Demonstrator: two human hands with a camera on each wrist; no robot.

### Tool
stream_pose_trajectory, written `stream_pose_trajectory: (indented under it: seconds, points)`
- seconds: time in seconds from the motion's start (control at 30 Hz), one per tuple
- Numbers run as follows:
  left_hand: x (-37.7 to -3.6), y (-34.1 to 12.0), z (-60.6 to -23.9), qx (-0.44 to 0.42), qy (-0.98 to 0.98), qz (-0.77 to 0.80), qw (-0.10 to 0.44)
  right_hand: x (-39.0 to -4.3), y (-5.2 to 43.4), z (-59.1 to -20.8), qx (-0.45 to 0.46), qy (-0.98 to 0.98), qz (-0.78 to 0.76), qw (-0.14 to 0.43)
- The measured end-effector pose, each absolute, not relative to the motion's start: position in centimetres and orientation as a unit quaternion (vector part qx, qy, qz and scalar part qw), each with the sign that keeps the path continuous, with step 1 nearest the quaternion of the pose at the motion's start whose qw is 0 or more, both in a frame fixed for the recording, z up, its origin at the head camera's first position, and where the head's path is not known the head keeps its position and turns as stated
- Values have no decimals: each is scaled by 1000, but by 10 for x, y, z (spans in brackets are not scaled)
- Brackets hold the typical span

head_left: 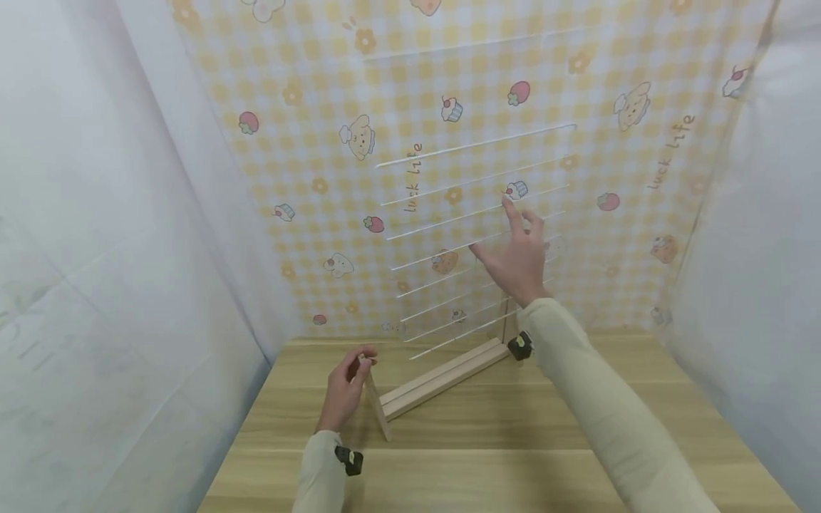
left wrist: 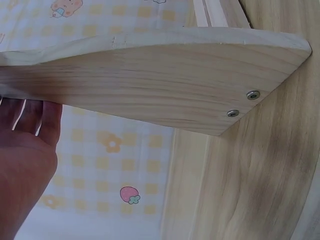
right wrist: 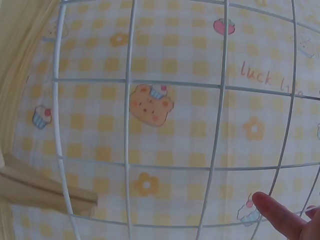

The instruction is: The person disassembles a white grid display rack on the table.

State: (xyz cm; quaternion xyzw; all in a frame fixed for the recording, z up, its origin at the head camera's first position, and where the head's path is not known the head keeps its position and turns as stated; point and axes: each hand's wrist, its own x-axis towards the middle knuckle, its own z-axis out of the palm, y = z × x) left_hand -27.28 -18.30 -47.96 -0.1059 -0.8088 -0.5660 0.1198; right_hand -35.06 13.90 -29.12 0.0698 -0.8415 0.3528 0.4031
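Note:
My left hand (head_left: 345, 388) grips the upper end of a wooden side panel (head_left: 376, 399) at the left end of a wooden stand. In the left wrist view the panel (left wrist: 165, 82) has a curved edge and two screw heads near its foot; my fingers (left wrist: 49, 122) reach behind its far end. A white wire grid (head_left: 474, 146) stands upright above the stand's slatted base (head_left: 442, 380). My right hand (head_left: 519, 260) holds the grid toward its right side, thumb and fingers spread across the wires. Square openings of the grid (right wrist: 220, 87) fill the right wrist view.
The stand rests on a wood-grain table (head_left: 513, 477), with another wooden upright (head_left: 509, 324) at its right end. Behind hangs a yellow checked cloth (head_left: 308, 149) with cartoon prints. White sheets flank the table at left (head_left: 128, 285) and right (head_left: 757, 285).

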Motion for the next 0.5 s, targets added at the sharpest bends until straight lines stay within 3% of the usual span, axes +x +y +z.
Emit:
stream_pose_trajectory:
  seconds: [0.23,0.5]
  points:
    - [-274,-186,-490,-111,-805,-567,136,-349,163,-305,77,-867,325,370]
    - [-266,-184,-487,-99,-797,-584,119,-345,189,-326,77,-890,304,331]
